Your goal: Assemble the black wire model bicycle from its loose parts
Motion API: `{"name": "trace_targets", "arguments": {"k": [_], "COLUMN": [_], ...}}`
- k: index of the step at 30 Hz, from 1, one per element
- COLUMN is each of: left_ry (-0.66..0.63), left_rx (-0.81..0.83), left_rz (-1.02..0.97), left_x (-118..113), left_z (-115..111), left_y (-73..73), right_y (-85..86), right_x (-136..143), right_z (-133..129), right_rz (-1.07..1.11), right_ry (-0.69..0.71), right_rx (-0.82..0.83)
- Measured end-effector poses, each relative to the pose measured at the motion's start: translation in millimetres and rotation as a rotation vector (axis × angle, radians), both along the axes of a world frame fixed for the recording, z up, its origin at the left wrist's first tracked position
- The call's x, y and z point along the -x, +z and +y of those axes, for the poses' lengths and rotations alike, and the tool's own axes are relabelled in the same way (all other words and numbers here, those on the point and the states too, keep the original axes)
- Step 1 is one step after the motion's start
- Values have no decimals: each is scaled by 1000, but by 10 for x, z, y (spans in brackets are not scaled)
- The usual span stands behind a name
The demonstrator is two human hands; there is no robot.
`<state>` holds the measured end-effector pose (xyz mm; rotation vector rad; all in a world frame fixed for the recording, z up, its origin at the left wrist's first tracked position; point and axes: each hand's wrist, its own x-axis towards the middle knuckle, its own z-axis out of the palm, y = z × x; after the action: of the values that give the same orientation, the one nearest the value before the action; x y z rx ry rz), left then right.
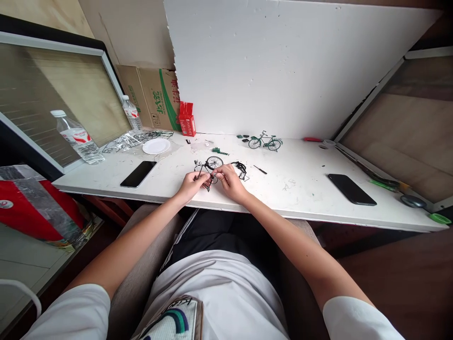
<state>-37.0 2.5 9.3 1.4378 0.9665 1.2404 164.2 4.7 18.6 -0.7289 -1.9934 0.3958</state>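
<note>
Both hands meet over the white table near its front edge. My left hand [191, 186] is closed on the frame of a small black model bicycle [201, 166], whose spoked wheel points away from me. On the other side my right hand [231, 183] pinches at the same model; whatever tiny part lies between its fingertips is too small to name. Just beyond the right hand lie loose black curved parts [240, 167]. A thin dark screwdriver-like tool [260, 169] rests to their right. Behind the hands is a small green part [220, 151].
A finished-looking green model bicycle [265, 142] stands at the back. Phones lie at left [138, 174] and right [351, 189]. Further left are a white plate [156, 146], flat part frames and two water bottles [79, 138]. A red box [187, 120] stands by a cardboard box [152, 97].
</note>
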Motion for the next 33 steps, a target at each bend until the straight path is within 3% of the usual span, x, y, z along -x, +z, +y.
{"name": "trace_targets", "arguments": {"k": [33], "left_ry": [37], "left_rx": [17], "left_rz": [19], "left_x": [-18], "left_z": [-20], "left_y": [31], "right_y": [45], "right_x": [35], "right_z": [-37], "right_rz": [-18], "right_ry": [-73], "right_rx": [42]}}
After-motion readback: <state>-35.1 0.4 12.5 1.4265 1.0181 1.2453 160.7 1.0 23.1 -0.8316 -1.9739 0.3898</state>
